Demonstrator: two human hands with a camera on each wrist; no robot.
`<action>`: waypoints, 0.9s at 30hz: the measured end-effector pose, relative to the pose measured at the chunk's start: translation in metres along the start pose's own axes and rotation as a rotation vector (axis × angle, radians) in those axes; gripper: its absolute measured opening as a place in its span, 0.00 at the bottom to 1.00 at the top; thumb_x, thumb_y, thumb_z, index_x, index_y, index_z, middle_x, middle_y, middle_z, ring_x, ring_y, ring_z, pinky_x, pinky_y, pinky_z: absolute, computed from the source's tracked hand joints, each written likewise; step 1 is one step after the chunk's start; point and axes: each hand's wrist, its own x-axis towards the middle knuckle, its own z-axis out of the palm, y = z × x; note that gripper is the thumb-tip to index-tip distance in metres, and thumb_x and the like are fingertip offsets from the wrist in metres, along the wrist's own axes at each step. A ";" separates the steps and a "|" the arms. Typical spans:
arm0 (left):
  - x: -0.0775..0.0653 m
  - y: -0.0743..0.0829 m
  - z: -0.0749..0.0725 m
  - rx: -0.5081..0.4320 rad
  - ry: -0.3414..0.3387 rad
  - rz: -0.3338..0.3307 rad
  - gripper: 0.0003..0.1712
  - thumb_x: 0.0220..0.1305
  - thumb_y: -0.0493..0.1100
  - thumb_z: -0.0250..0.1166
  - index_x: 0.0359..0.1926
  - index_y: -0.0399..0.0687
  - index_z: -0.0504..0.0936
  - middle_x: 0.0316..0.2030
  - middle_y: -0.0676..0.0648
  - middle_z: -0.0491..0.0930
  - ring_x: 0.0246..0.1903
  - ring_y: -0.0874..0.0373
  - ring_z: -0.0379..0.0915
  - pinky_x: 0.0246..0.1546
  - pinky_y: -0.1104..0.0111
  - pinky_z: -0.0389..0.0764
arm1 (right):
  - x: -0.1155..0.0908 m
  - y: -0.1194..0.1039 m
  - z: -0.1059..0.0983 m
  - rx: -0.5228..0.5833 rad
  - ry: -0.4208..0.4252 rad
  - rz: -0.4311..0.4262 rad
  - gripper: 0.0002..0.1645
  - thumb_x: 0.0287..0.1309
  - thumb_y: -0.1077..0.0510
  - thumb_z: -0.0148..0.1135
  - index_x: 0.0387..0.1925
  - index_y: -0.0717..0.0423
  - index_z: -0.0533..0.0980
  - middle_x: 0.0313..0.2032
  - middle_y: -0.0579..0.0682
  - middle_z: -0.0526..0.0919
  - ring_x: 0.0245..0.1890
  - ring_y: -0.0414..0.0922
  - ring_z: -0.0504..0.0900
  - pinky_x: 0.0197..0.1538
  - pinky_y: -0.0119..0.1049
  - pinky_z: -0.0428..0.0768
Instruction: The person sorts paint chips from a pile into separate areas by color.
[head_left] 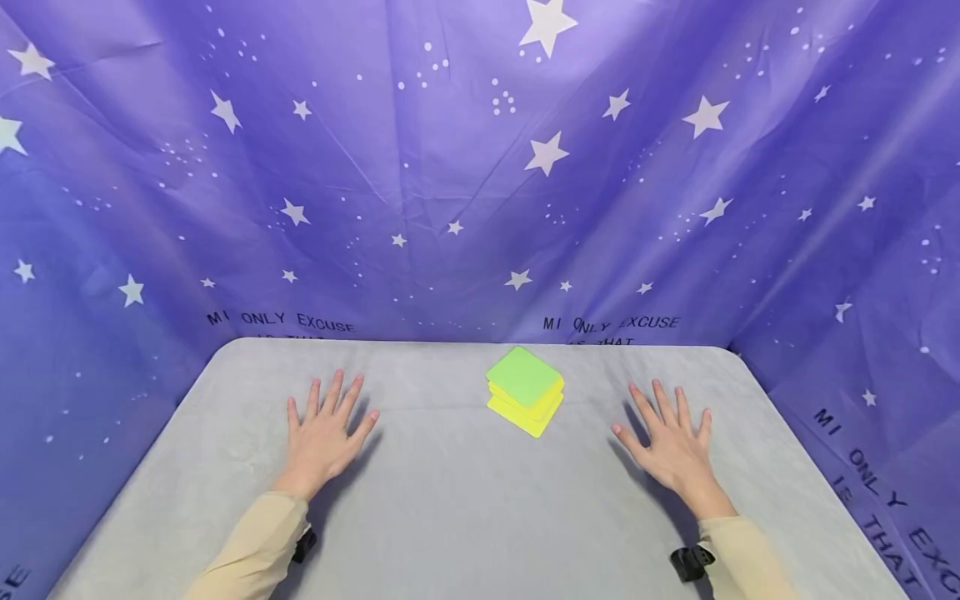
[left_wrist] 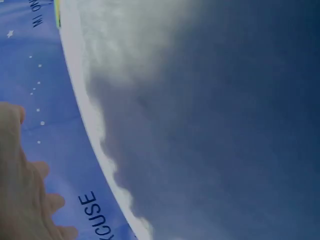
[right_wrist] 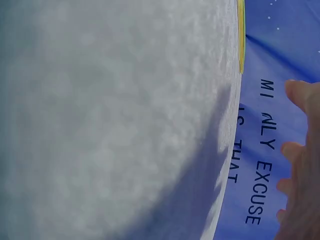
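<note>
A small stack of flat, round-cornered squares lies toward the far side of the table, right of its middle. The green square [head_left: 524, 375] is on top, and yellow squares [head_left: 534, 419] show beneath it, slightly out of line. My left hand [head_left: 321, 442] is left of the stack, palm down, its fingers spread and holding nothing. To the right of the stack, my right hand [head_left: 675, 446] is likewise spread, with nothing in it. Both cast shadows on the table. In the right wrist view the stack's layered yellow edge [right_wrist: 241, 40] shows at the top, apart from the fingers.
The table [head_left: 465, 517] has a grey, cloth-like top with rounded far corners. A purple-blue curtain [head_left: 450, 167] with white stars and printed letters hangs behind it and along both sides. A black wrist device [head_left: 690, 563] sits at the right cuff, another [head_left: 303, 546] at the left.
</note>
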 end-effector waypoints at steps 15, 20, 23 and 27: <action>0.022 0.032 0.016 -0.021 -0.038 0.034 0.43 0.68 0.71 0.39 0.76 0.57 0.50 0.74 0.42 0.45 0.71 0.36 0.35 0.64 0.37 0.33 | 0.005 -0.012 0.005 0.021 -0.025 -0.021 0.46 0.63 0.31 0.48 0.74 0.49 0.53 0.72 0.63 0.49 0.72 0.64 0.34 0.63 0.68 0.26; 0.024 0.040 0.022 -0.050 -0.048 0.039 0.42 0.69 0.70 0.42 0.76 0.54 0.52 0.74 0.40 0.45 0.70 0.33 0.39 0.64 0.38 0.38 | 0.011 -0.019 0.010 0.068 -0.016 -0.047 0.45 0.64 0.33 0.50 0.73 0.53 0.56 0.70 0.65 0.54 0.71 0.65 0.40 0.63 0.70 0.34; 0.027 0.046 0.025 -0.072 -0.043 0.058 0.42 0.69 0.68 0.44 0.76 0.53 0.52 0.74 0.40 0.45 0.69 0.33 0.41 0.64 0.37 0.40 | 0.017 -0.024 0.013 0.099 -0.010 -0.061 0.43 0.64 0.35 0.52 0.71 0.54 0.59 0.69 0.65 0.57 0.70 0.65 0.44 0.64 0.69 0.39; 0.034 0.057 0.029 -0.089 -0.048 0.091 0.41 0.69 0.67 0.45 0.75 0.54 0.53 0.74 0.41 0.45 0.69 0.33 0.41 0.64 0.38 0.41 | 0.024 -0.031 0.019 0.128 -0.002 -0.080 0.42 0.63 0.38 0.55 0.70 0.57 0.61 0.67 0.66 0.59 0.69 0.65 0.48 0.64 0.68 0.42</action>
